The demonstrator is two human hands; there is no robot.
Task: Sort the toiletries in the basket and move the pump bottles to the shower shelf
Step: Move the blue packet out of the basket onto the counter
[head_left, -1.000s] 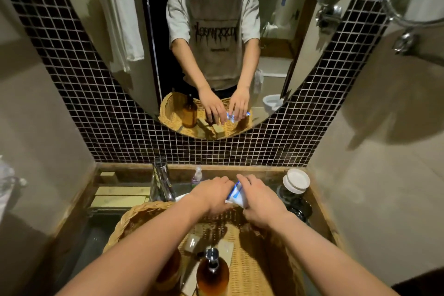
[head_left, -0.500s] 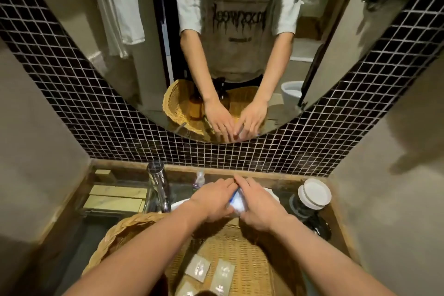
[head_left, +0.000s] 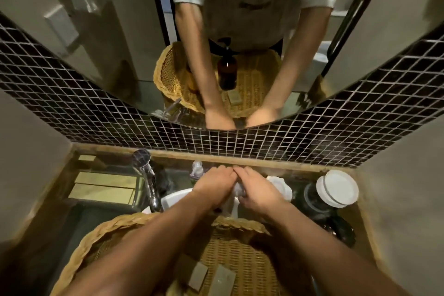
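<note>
My left hand (head_left: 214, 187) and my right hand (head_left: 260, 192) meet beyond the far rim of the wicker basket (head_left: 108, 230), over the sink. Between them they hold a small white tube (head_left: 236, 189), mostly hidden by the fingers. Two flat sachets (head_left: 211, 277) lie on the basket floor near the bottom edge. An amber pump bottle (head_left: 227, 72) shows only in the mirror, standing in the basket behind my arms.
A chrome faucet (head_left: 147, 180) rises left of my hands beside the white sink basin (head_left: 174, 199). A small clear bottle (head_left: 197, 168) stands by the back ledge. White lidded jars (head_left: 337, 187) sit at the right; flat boxes (head_left: 103, 187) lie at the left.
The camera has tilted downward and closer to the counter. Both hands moved a little farther past the basket rim with the tube, whose blue marking is now hidden. The pump bottles dropped out of direct view.
</note>
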